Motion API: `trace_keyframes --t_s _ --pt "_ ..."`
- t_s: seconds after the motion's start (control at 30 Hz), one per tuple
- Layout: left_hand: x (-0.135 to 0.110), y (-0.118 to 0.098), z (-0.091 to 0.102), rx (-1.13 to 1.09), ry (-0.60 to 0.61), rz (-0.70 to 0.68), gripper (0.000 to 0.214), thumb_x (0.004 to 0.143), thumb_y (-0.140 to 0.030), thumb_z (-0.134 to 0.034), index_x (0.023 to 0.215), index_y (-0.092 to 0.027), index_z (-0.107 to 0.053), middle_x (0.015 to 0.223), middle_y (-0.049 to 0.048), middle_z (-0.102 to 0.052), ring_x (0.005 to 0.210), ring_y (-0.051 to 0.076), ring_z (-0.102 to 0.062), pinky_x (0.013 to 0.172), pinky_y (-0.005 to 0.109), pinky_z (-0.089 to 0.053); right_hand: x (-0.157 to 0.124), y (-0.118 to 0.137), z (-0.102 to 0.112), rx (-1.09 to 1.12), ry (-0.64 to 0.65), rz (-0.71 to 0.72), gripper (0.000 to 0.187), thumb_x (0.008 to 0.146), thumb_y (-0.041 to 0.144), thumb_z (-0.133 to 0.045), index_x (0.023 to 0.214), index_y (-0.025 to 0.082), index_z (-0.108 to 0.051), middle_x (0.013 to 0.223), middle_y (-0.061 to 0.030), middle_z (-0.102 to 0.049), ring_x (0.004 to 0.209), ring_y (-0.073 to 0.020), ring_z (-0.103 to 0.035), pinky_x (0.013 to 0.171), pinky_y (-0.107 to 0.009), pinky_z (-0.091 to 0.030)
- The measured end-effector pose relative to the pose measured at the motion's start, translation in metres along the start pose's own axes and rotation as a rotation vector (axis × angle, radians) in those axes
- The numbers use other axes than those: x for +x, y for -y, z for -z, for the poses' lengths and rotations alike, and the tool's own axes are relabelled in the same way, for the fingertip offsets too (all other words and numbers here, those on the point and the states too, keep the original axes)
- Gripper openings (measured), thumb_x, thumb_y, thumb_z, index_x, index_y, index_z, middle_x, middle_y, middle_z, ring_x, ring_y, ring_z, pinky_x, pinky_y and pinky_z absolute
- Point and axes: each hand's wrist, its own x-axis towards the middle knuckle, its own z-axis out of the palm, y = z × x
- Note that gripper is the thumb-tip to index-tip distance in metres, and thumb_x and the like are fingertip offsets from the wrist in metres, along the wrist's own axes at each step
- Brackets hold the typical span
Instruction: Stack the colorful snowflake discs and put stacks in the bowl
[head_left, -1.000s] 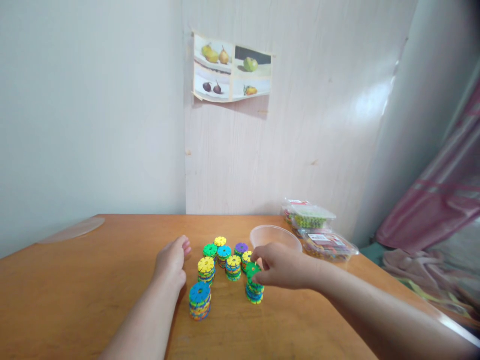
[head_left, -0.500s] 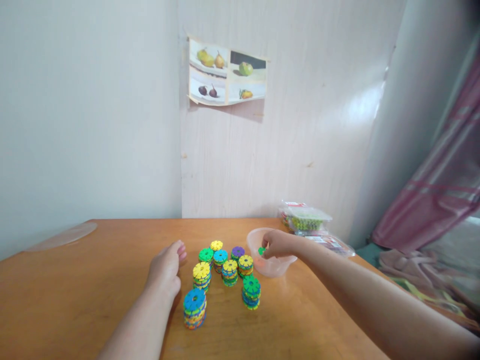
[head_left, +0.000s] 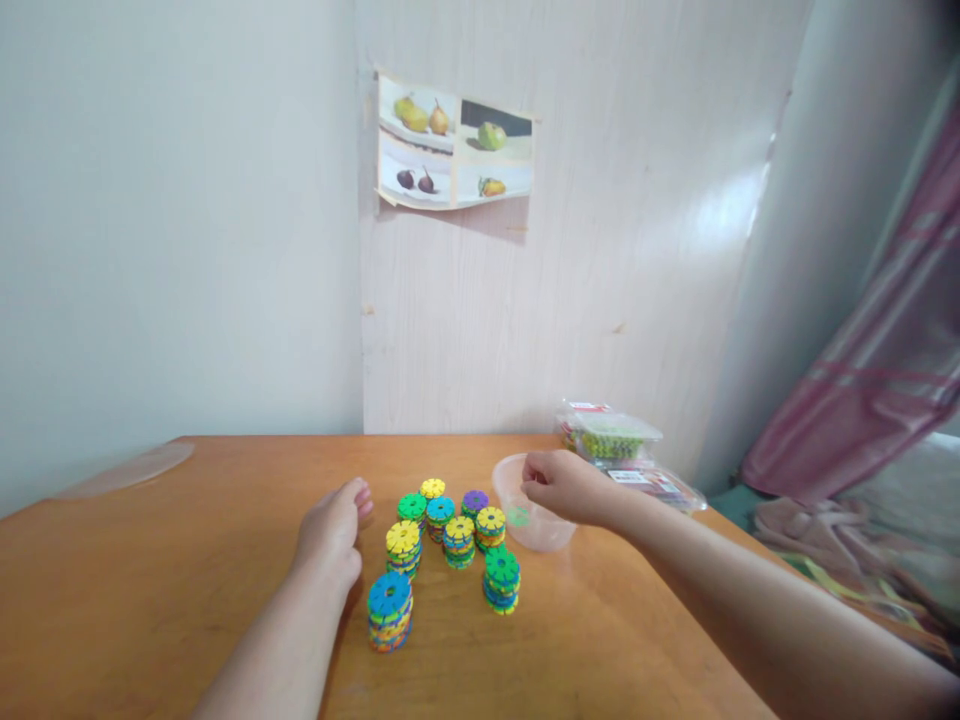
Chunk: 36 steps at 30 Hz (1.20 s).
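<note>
Several stacks of notched plastic discs stand on the table, among them a blue-topped stack, a yellow-topped stack, a green-topped stack and a purple-topped stack. To their left, my left hand rests on its side on the table, loosely curved and holding nothing. A clear plastic bowl sits right of the stacks, with a green disc low inside it. Over the bowl's rim, my right hand has its fingers closed and turned down; whatever they hold is hidden.
Clear plastic boxes with labels are piled behind the bowl at the right. A translucent flat sheet lies at the table's far left edge. Beyond the right table edge are crumpled cloths and a pink curtain.
My right hand has risen slightly from inside the bowl, and its fingers have closed. The green disc now shows lower in the bowl. My left hand stays in place.
</note>
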Motion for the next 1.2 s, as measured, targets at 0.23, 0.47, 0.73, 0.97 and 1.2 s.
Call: trace_keyframes --t_s 0.23,0.47,0.73,0.97,1.2 --pt "-0.001 0.0 -0.001 0.006 0.002 -0.009 0.012 0.065 -0.024 -0.065 0.072 -0.015 -0.064 0.07 0.0012 -0.067 0.065 0.015 -0.064 0.062 0.026 -0.047 -0.043 0.031 0.003 0.104 0.218 0.228 0.04 0.077 0.047 -0.065 0.109 0.023 -0.068 0.083 -0.0013 -0.071 0.069 -0.0149 -0.06 0.056 -0.023 -0.033" --pt "0.002 0.001 -0.001 0.004 -0.002 -0.006 0.012 0.064 -0.023 -0.065 0.072 -0.015 -0.063 0.069 0.001 -0.067 0.063 0.014 -0.064 0.062 0.026 -0.048 -0.045 0.039 -0.011 -0.027 0.227 0.222 0.05 0.073 0.051 -0.067 0.113 0.022 -0.07 0.087 -0.0074 -0.073 0.075 -0.0214 -0.063 0.054 -0.024 -0.032" --pt "0.003 0.002 0.0 -0.009 -0.004 -0.008 0.011 0.064 -0.022 -0.066 0.072 -0.015 -0.064 0.07 0.0012 -0.067 0.064 0.014 -0.064 0.061 0.025 -0.049 -0.046 0.04 -0.005 0.071 0.201 0.177 0.044 0.074 0.043 -0.068 0.113 0.023 -0.069 0.084 -0.0032 -0.073 0.071 -0.0177 -0.063 0.054 -0.023 -0.033" --pt "0.002 0.002 -0.001 -0.023 -0.006 -0.008 0.008 0.064 -0.019 -0.066 0.07 -0.015 -0.064 0.07 0.0011 -0.066 0.066 0.014 -0.064 0.064 0.025 -0.049 0.001 -0.002 0.01 0.092 0.058 0.001 0.032 0.077 0.037 -0.064 0.104 0.02 -0.07 0.085 -0.0031 -0.072 0.071 -0.016 -0.062 0.057 -0.023 -0.035" --pt "0.002 0.001 -0.001 -0.005 -0.002 -0.01 0.008 0.067 -0.02 -0.065 0.072 -0.014 -0.065 0.07 0.0007 -0.067 0.066 0.014 -0.065 0.068 0.027 -0.049 0.03 -0.026 -0.019 0.038 0.218 -0.047 0.035 0.065 0.038 -0.074 0.095 0.02 -0.075 0.093 -0.0046 -0.074 0.078 -0.0198 -0.066 0.059 -0.024 -0.039"
